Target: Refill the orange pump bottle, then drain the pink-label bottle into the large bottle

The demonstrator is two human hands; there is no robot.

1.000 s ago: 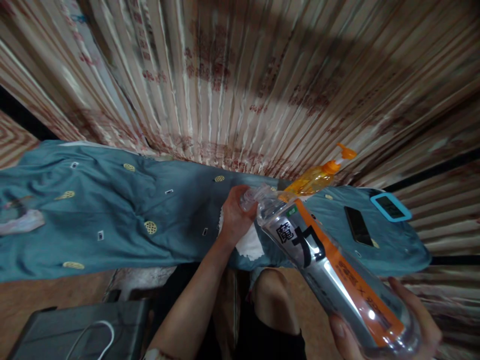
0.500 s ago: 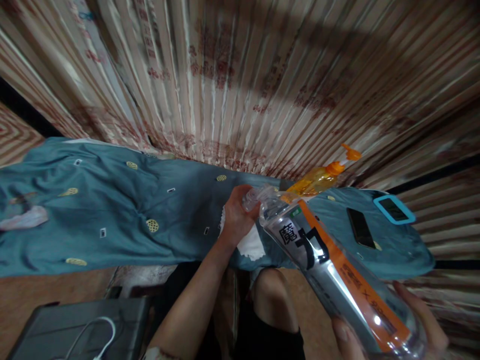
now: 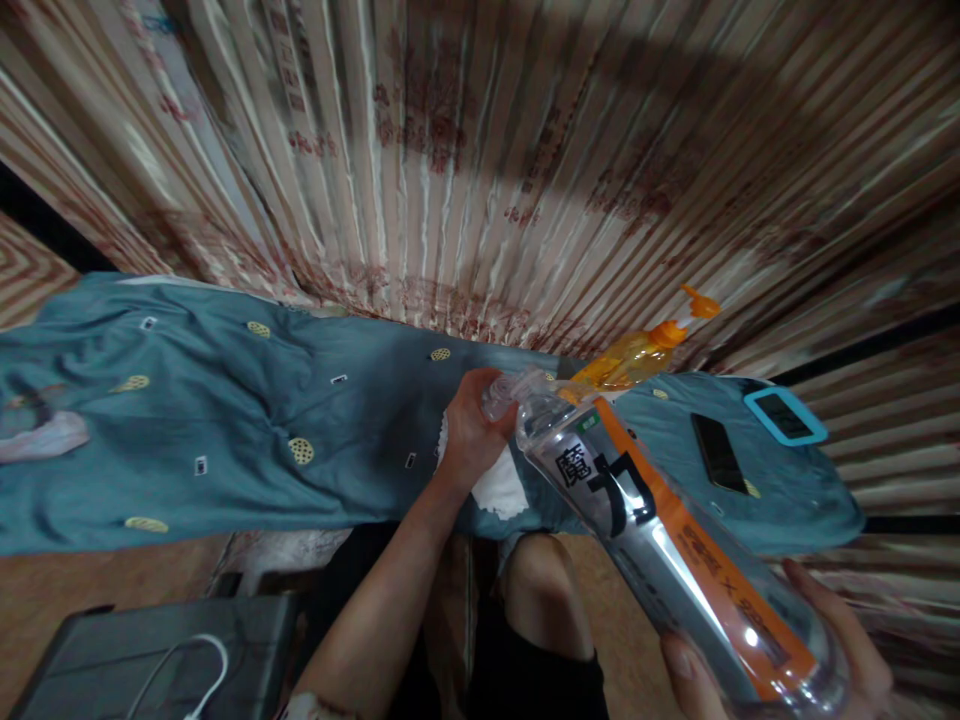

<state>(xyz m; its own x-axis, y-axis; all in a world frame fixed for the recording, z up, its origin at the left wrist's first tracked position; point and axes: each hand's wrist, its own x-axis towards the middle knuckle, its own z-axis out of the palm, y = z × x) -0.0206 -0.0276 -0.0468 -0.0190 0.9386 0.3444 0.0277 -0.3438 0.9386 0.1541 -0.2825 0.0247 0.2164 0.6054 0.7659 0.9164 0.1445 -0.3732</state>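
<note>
My right hand (image 3: 780,640) grips the lower end of a large clear plastic bottle (image 3: 675,550) with a silver and orange label. The bottle is tilted, its neck end pointing up and left toward my left hand (image 3: 476,425). My left hand is closed around a small clear plastic piece (image 3: 506,393) at the bottle's neck end; whether it is a separate container or part of the bottle I cannot tell. Below that hand, a white cloth with a scalloped edge (image 3: 501,490) lies on the teal bedspread (image 3: 247,430). Just behind the bottle's neck is an amber pump bottle with an orange top (image 3: 630,358).
To the right lie a black phone (image 3: 718,452) and a blue-framed device (image 3: 784,415). A pale cloth item (image 3: 45,437) is at the far left. A pleated curtain (image 3: 465,170) hangs behind. A grey box (image 3: 165,650) with a white cable stands at lower left.
The whole view has shifted very slightly. Both hands and the bottle keep nearly the same pose.
</note>
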